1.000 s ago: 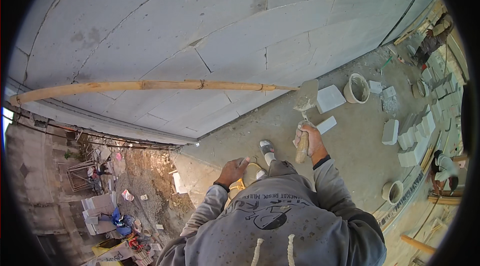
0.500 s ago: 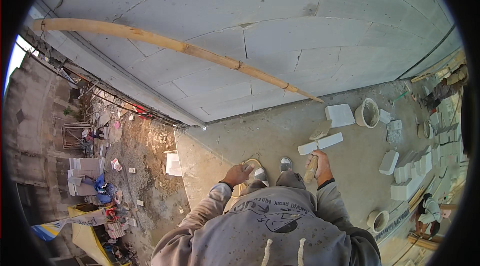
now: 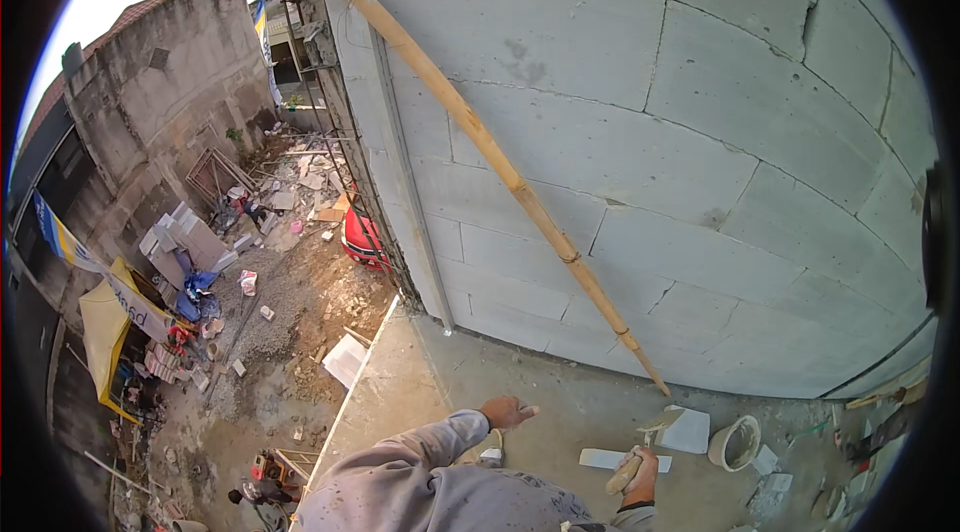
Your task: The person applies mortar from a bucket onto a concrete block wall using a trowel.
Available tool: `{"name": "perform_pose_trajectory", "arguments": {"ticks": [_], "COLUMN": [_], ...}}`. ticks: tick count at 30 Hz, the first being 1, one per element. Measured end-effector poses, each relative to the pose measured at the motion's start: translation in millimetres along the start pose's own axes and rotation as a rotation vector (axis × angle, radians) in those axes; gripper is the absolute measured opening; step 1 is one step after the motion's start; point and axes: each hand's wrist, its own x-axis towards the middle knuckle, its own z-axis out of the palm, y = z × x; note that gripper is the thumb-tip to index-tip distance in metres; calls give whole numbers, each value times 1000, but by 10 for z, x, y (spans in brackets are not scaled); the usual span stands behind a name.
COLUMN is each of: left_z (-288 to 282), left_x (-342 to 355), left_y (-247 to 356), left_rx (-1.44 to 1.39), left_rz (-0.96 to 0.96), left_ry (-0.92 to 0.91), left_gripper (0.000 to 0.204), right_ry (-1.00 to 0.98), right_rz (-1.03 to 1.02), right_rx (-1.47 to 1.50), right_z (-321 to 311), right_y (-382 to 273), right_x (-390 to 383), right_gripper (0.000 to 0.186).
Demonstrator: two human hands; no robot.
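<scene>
My right hand [image 3: 643,484] is wrapped around the wooden handle of a trowel [image 3: 660,421], low in the picture. The metal blade points away from me, close to a white block [image 3: 687,430] on the floor. A narrow white block piece [image 3: 612,458] lies beside that hand, partly covered by it. My left hand [image 3: 508,413] hangs over the concrete floor with nothing seen in it, a finger stretched out to the right. A pale bucket [image 3: 735,443] stands right of the white block, with grey residue inside.
A tall light-grey block wall [image 3: 690,162] rises ahead, with a bamboo pole [image 3: 520,194] leaning across it. To the left, the floor ends at an edge [image 3: 345,412] above a lower yard with rubble, a red object [image 3: 362,237] and a person [image 3: 262,492]. Broken pieces [image 3: 770,492] lie at right.
My view has swung up and to the left, showing more wall and yard. My left hand has reached forward with a finger extended; the trowel stays in my right hand.
</scene>
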Motion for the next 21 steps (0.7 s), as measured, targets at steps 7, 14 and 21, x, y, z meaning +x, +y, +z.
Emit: {"name": "perform_pose_trajectory", "arguments": {"ticks": [7, 14, 21], "left_z": [850, 1761, 2617], "left_x": [11, -158, -39], "left_y": [474, 1993, 2359], "left_rx": [76, 173, 416], "left_rz": [-65, 81, 444], "left_ry": [-102, -279, -426], "left_gripper": [70, 64, 30], "right_ry": [18, -28, -44], "right_rz": [-44, -228, -394], "right_rx": [52, -285, -972], "right_z": [-1219, -3596, -5313], "right_y": [-361, 334, 540], "right_x": [34, 87, 339], "right_gripper": [10, 42, 40]}}
